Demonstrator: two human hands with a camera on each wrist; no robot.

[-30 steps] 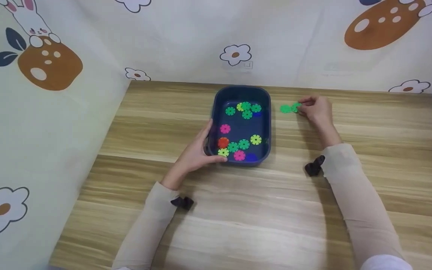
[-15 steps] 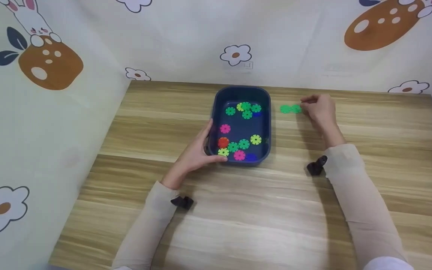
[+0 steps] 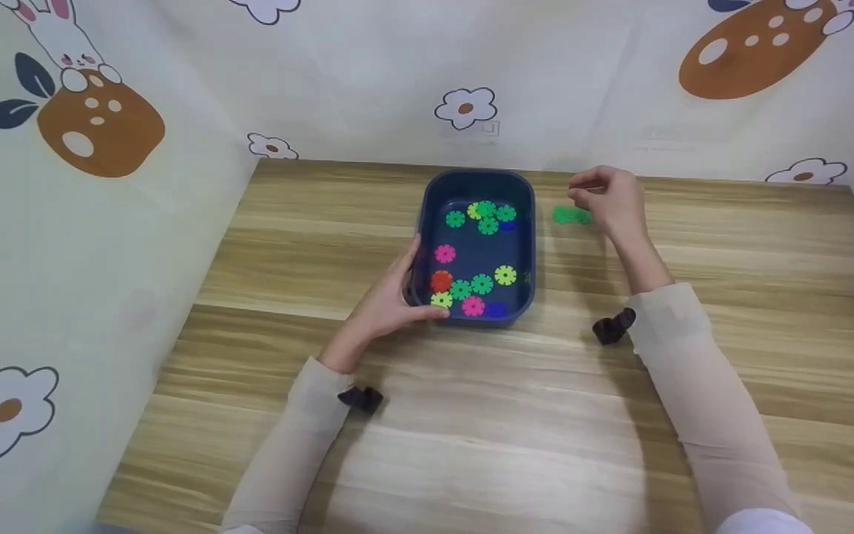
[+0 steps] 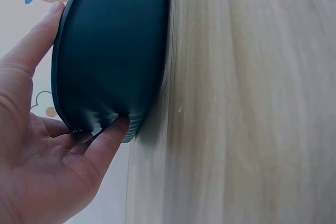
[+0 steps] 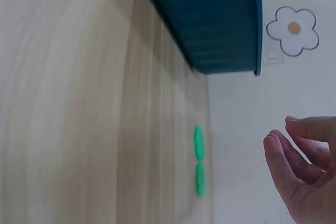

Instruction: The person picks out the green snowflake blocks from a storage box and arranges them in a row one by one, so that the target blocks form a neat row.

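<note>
In the head view my left hand (image 3: 385, 305) grips the near left corner of a dark blue rectangular plastic basket (image 3: 480, 248). The thumb lies over its near rim, and the left wrist view shows fingers along the basket's side. Inside lie several notched snowflake discs, among them a pink one (image 3: 445, 254), an orange-red one (image 3: 441, 281) and a yellow one (image 3: 505, 275). Right of the basket, two green snowflake discs (image 3: 565, 215) lie flat, side by side on the table. My right hand (image 5: 307, 163) hovers above them, fingers loosely bent, with nothing between thumb and fingertips.
The wood-grain table (image 3: 508, 430) reaches back to a pale wall (image 3: 368, 89) with flower and rabbit prints, close behind the basket. Another wall (image 3: 101, 259) borders the table's left side. Each sleeve carries a small black device.
My right hand has let go of the right green disc, lifted off the table and shifted left over the pair. The left hand and basket have stayed put.
</note>
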